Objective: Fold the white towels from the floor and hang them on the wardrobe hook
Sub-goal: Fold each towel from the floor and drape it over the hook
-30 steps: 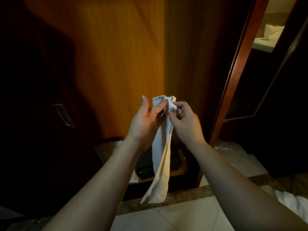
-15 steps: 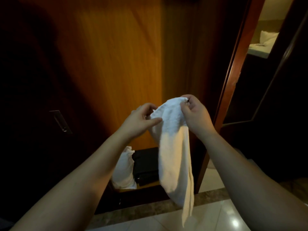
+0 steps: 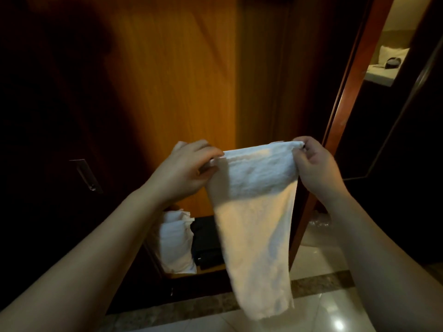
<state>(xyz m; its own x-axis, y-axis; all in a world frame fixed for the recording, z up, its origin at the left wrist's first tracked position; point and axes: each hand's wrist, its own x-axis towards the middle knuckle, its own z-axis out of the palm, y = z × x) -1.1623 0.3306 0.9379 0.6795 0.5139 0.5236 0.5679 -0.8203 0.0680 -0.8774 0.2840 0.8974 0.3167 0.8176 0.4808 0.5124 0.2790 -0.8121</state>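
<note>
White towel (image 3: 256, 212) is hanging unfolded while we are pinching its top corners with left hand (image 3: 182, 171) and right hand (image 3: 314, 166); hanging remains.

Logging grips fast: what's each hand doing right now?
Left hand: pinching the white towel's top left corner.
Right hand: gripping its top right corner.

1. The towel (image 3: 254, 212) in the middle of the frame is plain white, bluish along its upper band and warm cream lower down.
2. The wardrobe panel (image 3: 172, 87) behind it is orange-brown wood with fine vertical grain.
3. The door frame (image 3: 340, 111) at the right is reddish brown.
4. The folded cloth (image 3: 176, 245) at lower centre is white; the box (image 3: 206, 245) just beside it is black.
5. The floor tiles (image 3: 318, 315) at lower right are glossy off-white, edged by a speckled brown stone strip (image 3: 318, 286).
</note>
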